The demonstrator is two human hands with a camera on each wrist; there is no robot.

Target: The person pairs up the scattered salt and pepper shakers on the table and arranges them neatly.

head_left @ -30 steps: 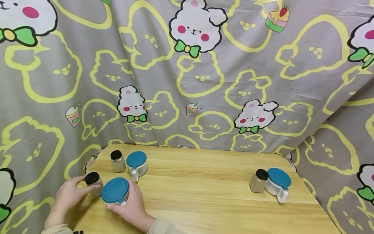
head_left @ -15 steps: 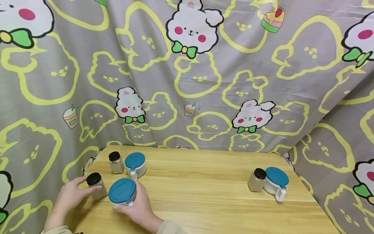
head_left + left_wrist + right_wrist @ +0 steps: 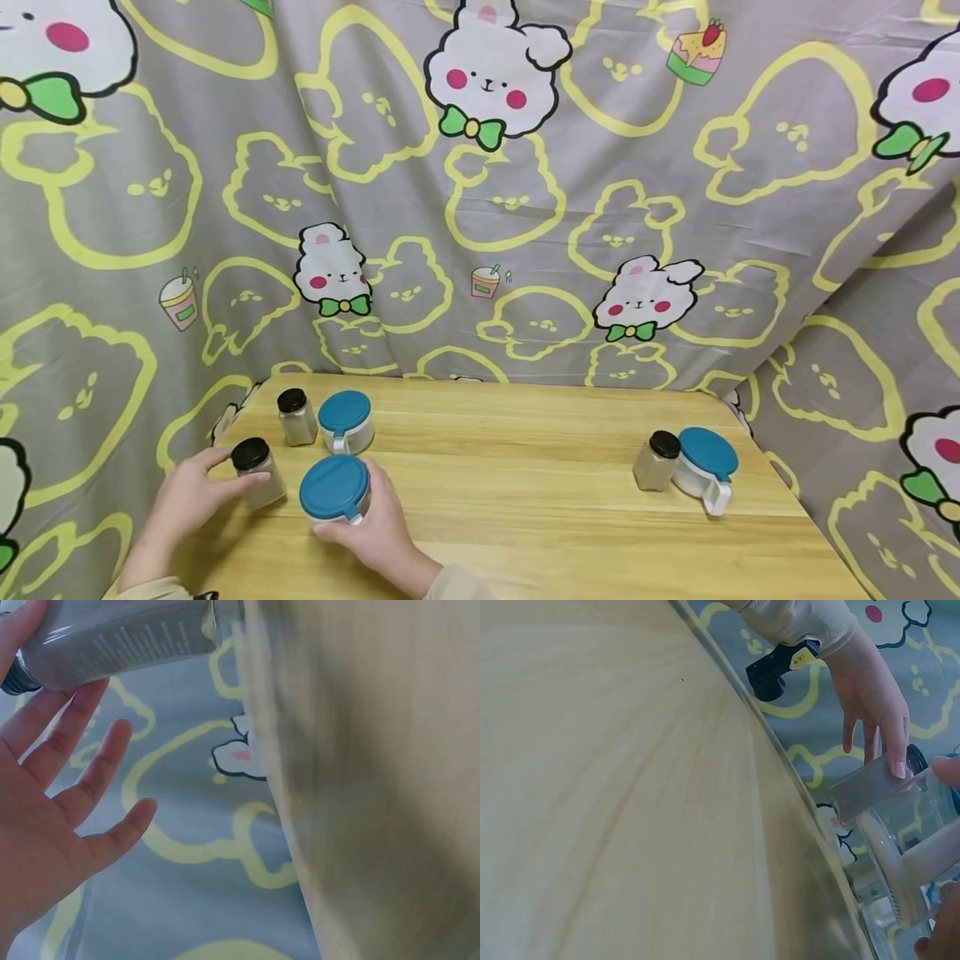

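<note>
My left hand [image 3: 193, 493] pinches a glass spice jar [image 3: 264, 492] with a black lid between thumb and fingers. In the left wrist view the jar [image 3: 124, 641] shows printed lettering, and the other fingers are spread below it. To its right, my right hand [image 3: 381, 529] grips a clear seasoning pot [image 3: 334, 487] with a blue lid and white handle. The right wrist view shows this pot [image 3: 928, 799] at its right edge, near the left hand's jar [image 3: 864, 789]. Whether either base touches the table cannot be told.
Behind the hands stand another black-lidded jar [image 3: 298, 423] and blue-lidded pot [image 3: 347, 417]. A similar jar [image 3: 656, 468] and pot [image 3: 705, 467] stand at the right of the wooden table [image 3: 510, 467]. A patterned curtain [image 3: 420, 200] surrounds the table's back and sides.
Both hands have moved to the right over the table, carrying the held jar and pot along. The jar now leans slightly. The jars and pots behind and at the right keep their places.
</note>
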